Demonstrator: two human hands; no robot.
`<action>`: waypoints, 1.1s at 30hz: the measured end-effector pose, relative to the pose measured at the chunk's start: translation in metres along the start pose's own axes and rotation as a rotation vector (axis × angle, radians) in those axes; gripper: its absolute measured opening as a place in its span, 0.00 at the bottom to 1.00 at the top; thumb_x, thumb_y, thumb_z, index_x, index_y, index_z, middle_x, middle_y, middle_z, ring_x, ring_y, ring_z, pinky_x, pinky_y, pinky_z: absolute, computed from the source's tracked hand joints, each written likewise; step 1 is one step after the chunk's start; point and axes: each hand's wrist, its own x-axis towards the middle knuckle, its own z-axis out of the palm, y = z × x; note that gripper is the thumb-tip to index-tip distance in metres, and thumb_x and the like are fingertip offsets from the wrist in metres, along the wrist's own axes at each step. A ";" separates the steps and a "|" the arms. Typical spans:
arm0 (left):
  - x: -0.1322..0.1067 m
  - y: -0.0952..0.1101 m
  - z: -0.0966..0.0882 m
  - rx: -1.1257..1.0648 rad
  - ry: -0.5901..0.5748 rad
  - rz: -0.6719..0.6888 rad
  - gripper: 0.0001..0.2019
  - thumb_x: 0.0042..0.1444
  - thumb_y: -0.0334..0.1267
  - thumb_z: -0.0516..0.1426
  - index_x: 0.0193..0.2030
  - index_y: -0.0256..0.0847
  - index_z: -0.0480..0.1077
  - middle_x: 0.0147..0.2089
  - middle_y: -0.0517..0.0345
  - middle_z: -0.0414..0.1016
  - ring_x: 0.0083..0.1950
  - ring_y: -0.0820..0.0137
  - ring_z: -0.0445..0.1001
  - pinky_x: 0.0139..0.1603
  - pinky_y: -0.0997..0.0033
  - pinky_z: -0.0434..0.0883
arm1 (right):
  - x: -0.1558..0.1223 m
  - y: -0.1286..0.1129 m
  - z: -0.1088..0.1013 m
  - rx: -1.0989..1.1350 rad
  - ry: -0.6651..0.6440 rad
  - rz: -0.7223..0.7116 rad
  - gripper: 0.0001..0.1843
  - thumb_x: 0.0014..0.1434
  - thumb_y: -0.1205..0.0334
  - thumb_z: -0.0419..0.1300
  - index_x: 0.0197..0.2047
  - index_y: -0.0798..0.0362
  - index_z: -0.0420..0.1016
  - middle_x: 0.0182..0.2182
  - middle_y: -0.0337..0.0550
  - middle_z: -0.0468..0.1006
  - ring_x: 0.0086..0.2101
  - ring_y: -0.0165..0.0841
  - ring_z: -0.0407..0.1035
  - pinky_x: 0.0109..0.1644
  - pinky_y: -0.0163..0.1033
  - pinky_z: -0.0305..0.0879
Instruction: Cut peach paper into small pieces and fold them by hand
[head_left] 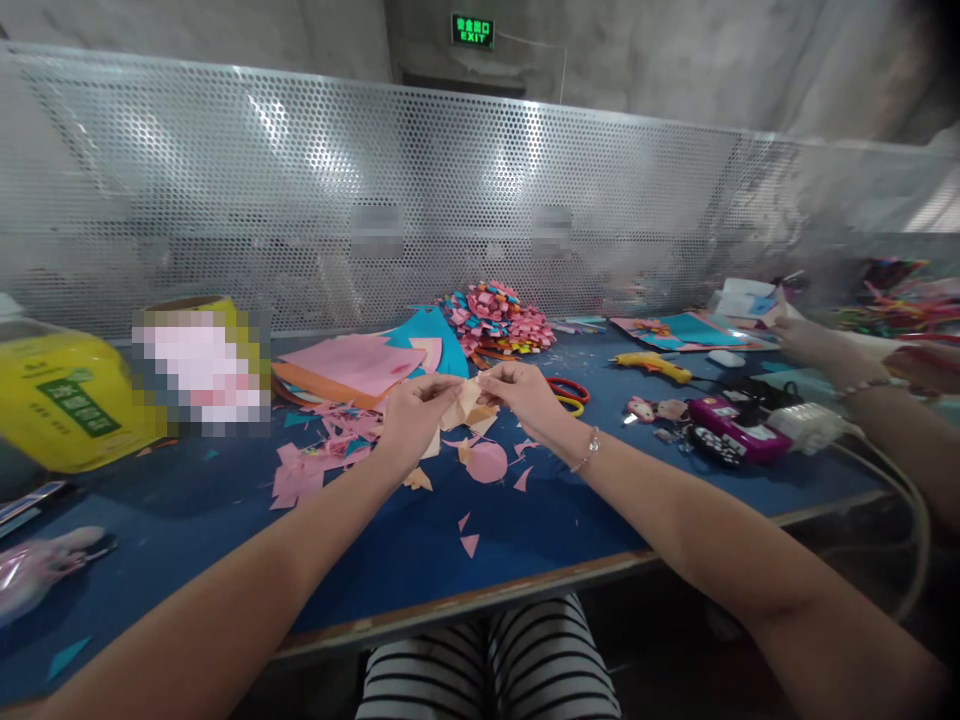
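Between both hands, above the middle of the blue table, is a piece of cream paper (469,399). My left hand (412,415) pinches its left side, and my right hand (521,395) pinches its right side, fingers closed. Whether the paper is folded or cut is hard to make out. Just below the hands lie a round pink paper piece (487,462) and a small cream scrap (419,479). Pink paper strips (300,474) are scattered left of my left hand. Scissors with red and yellow handles (568,393) rest beyond my right wrist.
A heap of small coloured paper pieces (502,318) sits by the perforated metal screen (450,180). Coloured sheets (352,365) lie to its left. A yellow glue gun (651,367) and purple power strip (739,428) are at right, near another person's arm (847,365). A yellow-labelled jug (75,400) stands left.
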 end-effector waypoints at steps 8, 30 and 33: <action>0.001 -0.003 0.000 -0.013 0.013 0.015 0.10 0.42 0.42 0.60 0.30 0.40 0.75 0.30 0.57 0.77 0.31 0.69 0.72 0.32 0.71 0.66 | -0.001 0.003 0.006 -0.058 -0.051 0.035 0.17 0.38 0.52 0.66 0.22 0.56 0.66 0.19 0.36 0.70 0.22 0.24 0.64 0.29 0.31 0.63; 0.006 -0.015 0.003 -0.115 0.055 -0.057 0.10 0.39 0.41 0.61 0.28 0.38 0.74 0.28 0.57 0.76 0.29 0.72 0.70 0.30 0.72 0.65 | 0.000 0.010 0.003 -0.212 -0.151 0.007 0.11 0.41 0.65 0.63 0.27 0.56 0.64 0.23 0.37 0.71 0.25 0.28 0.69 0.30 0.33 0.65; 0.008 -0.019 0.004 -0.134 0.057 -0.060 0.10 0.38 0.41 0.62 0.28 0.38 0.74 0.29 0.56 0.76 0.30 0.71 0.70 0.32 0.72 0.66 | 0.001 0.011 0.001 -0.179 -0.194 0.048 0.11 0.42 0.65 0.62 0.30 0.56 0.65 0.25 0.39 0.72 0.27 0.29 0.70 0.31 0.34 0.66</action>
